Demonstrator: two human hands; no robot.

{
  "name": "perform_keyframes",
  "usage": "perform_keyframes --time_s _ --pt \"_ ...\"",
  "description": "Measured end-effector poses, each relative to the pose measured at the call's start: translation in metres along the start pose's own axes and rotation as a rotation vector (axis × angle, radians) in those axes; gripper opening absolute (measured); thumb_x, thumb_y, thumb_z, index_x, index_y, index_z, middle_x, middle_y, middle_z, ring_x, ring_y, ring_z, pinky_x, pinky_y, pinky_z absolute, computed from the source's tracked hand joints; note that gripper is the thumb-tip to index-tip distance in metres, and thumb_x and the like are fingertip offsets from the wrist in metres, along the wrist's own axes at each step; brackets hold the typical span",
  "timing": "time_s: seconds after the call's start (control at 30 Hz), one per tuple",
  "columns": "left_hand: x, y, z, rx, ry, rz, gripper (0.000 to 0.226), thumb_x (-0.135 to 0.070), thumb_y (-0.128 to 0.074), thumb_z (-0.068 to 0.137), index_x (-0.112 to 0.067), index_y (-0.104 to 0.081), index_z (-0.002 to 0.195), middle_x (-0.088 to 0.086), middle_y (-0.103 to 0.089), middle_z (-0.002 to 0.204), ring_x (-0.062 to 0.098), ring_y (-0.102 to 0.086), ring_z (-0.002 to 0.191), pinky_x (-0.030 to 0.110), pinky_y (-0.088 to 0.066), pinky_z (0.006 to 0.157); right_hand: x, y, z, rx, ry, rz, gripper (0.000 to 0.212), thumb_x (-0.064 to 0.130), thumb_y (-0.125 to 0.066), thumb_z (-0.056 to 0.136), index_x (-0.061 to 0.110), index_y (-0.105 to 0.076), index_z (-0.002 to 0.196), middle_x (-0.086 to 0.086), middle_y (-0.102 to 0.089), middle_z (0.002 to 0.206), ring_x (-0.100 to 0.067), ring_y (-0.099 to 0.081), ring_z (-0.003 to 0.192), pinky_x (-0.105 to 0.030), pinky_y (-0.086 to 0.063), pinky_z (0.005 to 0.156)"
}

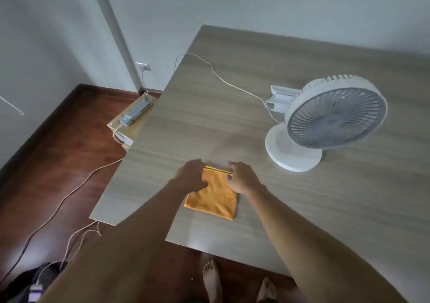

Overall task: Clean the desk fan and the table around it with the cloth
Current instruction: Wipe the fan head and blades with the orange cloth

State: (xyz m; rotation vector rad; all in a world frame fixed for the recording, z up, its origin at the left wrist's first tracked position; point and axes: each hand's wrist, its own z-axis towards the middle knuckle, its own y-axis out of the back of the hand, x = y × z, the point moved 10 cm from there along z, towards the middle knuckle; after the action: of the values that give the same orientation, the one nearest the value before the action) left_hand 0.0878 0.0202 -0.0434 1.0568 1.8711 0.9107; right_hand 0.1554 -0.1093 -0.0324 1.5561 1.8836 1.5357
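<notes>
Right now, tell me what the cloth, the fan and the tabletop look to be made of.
Cloth: soft orange fabric, likely microfibre, matte and fuzzy, lying folded flat. Fan: white plastic by its smooth moulded base, with a grey slatted grille. Tabletop: wood-grain surface, probably laminate; the streaks are very even and the sheen is low.

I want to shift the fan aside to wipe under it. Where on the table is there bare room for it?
Bare wood runs left of the fan, between the white cord and the orange cloth, and along the table right of the cloth. The near middle is crowded: both hands rest on the cloth.
</notes>
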Motion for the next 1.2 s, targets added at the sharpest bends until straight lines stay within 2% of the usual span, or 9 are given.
perform_keyframes --time_s 0.13,0.37,0.67,0.8,0.9,1.0,1.07,1.13,1.2 --pt "0.006 -0.014 -0.001 -0.067 0.035 -0.032 0.068 -0.034 -0.058 0.09 -0.018 -0.028 0.149 0.002 -0.023 0.159 0.019 -0.017 0.148 0.037 -0.025 0.118 -0.015 -0.02 -0.009 -0.021 -0.039 -0.031 0.037 0.027 -0.051 0.095 0.016 -0.053 0.13 -0.01 -0.052 0.131 -0.033 -0.046 0.123 -0.038 -0.045 0.099" --pt "-0.002 -0.004 -0.001 -0.221 0.023 -0.052 0.051 -0.018 -0.061 0.087 -0.018 -0.046 0.136 0.008 -0.046 0.136 0.027 -0.042 0.13 0.039 -0.038 0.1 -0.02 -0.022 -0.01 -0.17 -0.061 0.022 0.023 0.024 -0.057 0.092 0.016 -0.062 0.113 -0.006 -0.058 0.114 -0.026 -0.05 0.114 -0.036 -0.049 0.09" --pt "-0.012 0.017 0.001 -0.241 0.02 -0.215 0.019 -0.017 -0.057 0.089 -0.018 -0.062 0.107 0.002 -0.057 0.115 0.023 -0.052 0.111 0.034 -0.042 0.092 -0.027 -0.003 -0.037 -0.291 0.038 0.392 0.01 0.012 -0.063 0.088 0.012 -0.058 0.098 0.0 -0.063 0.091 -0.017 -0.061 0.083 -0.024 -0.046 0.074" --pt "-0.053 0.046 -0.002 -0.153 -0.167 -0.315 0.014 -0.019 -0.062 0.087 -0.016 -0.064 0.1 -0.001 -0.064 0.094 0.017 -0.055 0.087 0.026 -0.038 0.075 -0.047 0.025 -0.064 -0.36 0.008 0.497 0.026 0.006 -0.064 0.082 0.017 -0.055 0.104 0.002 -0.062 0.087 -0.016 -0.062 0.077 -0.023 -0.046 0.07" --pt "-0.098 0.074 -0.008 -0.089 -0.328 -0.32 0.013 -0.019 -0.066 0.085 -0.016 -0.067 0.097 -0.006 -0.06 0.085 0.015 -0.055 0.082 0.027 -0.04 0.073 -0.063 0.053 -0.08 -0.368 -0.023 0.557 0.048 0.008 -0.066 0.078 0.028 -0.052 0.119 0.007 -0.057 0.081 -0.012 -0.061 0.073 -0.018 -0.046 0.066" --pt "-0.137 0.104 -0.008 -0.045 -0.409 -0.336 0.019 -0.029 -0.063 0.076 -0.019 -0.067 0.092 -0.005 -0.064 0.086 0.015 -0.059 0.085 0.031 -0.047 0.079 -0.081 0.087 -0.098 -0.41 -0.053 0.569 0.026 0.015 -0.073 0.076 0.028 -0.061 0.095 0.01 -0.063 0.077 -0.004 -0.061 0.07 -0.016 -0.044 0.064" --pt "-0.162 0.124 -0.007 -0.018 -0.458 -0.35 0.019 -0.031 -0.06 0.07 -0.024 -0.065 0.087 -0.006 -0.065 0.086 0.014 -0.061 0.086 0.029 -0.048 0.082 -0.099 0.112 -0.111 -0.469 -0.096 0.626 0.015 0.019 -0.077 0.074 0.021 -0.063 0.079 0.001 -0.067 0.076 -0.014 -0.065 0.071 -0.024 -0.049 0.065" --pt "-0.186 0.144 -0.007 -0.003 -0.502 -0.385 0.011 -0.029 -0.062 0.068 -0.032 -0.06 0.079 -0.007 -0.065 0.085 0.011 -0.062 0.085 0.026 -0.048 0.082 -0.112 0.139 -0.125 -0.527 -0.107 0.716 0.017 0.021 -0.077 0.073 0.012 -0.063 0.079 -0.004 -0.067 0.077 -0.018 -0.064 0.072 -0.032 -0.05 0.068" --pt "-0.212 0.162 -0.008 0.001 -0.553 -0.459 0.016 -0.021 -0.069 0.073 -0.034 -0.06 0.076 -0.009 -0.064 0.082 0.006 -0.059 0.079 0.024 -0.048 0.08 -0.119 0.163 -0.139 -0.536 -0.06 0.927 0.017 0.021 -0.076 0.076 0.013 -0.067 0.087 0.004 -0.07 0.076 -0.008 -0.064 0.069 -0.028 -0.05 0.064"
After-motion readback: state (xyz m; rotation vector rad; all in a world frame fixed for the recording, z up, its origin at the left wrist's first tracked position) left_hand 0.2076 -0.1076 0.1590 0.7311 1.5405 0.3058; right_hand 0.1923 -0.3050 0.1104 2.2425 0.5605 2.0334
